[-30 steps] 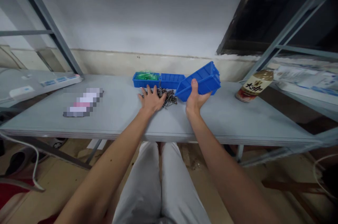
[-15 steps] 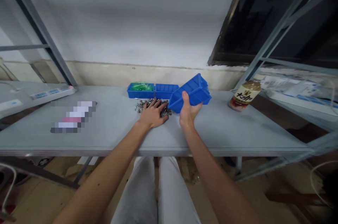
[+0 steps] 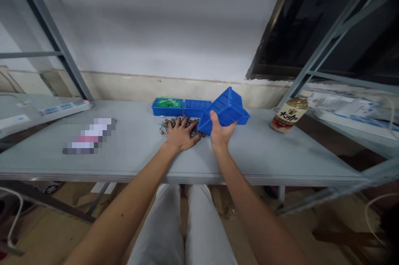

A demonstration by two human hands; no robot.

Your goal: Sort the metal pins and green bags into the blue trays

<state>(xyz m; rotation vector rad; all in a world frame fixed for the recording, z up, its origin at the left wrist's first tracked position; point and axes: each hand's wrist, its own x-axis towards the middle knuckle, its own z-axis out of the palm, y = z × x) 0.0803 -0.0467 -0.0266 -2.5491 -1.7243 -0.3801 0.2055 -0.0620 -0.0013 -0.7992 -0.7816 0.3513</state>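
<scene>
Currently loose and uncontained, centre of frame: heap of small silvery metal fasteners (image 3: pixel 163 127), beneath the left hand (image 3: pixel 180 136), fingers spread; just right: tilted blue plastic bin (image 3: pixel 226 106), right hand (image 3: pixel 221 133) clasping it, contents unclear.

Workshop-type rm; grey bench (image 3: pixel 124 154) w/ metal frame (image 3: pixel 31 55), blue parts bins (image 3: pixel 166 112), heaped metal pcs (image 3: pixel 163 127)

There are at least three blue bins (image 3: pixel 229 105), one pile of metal pieces (image 3: pixel 164 126) and one bottle (image 3: pixel 289 114).
</scene>
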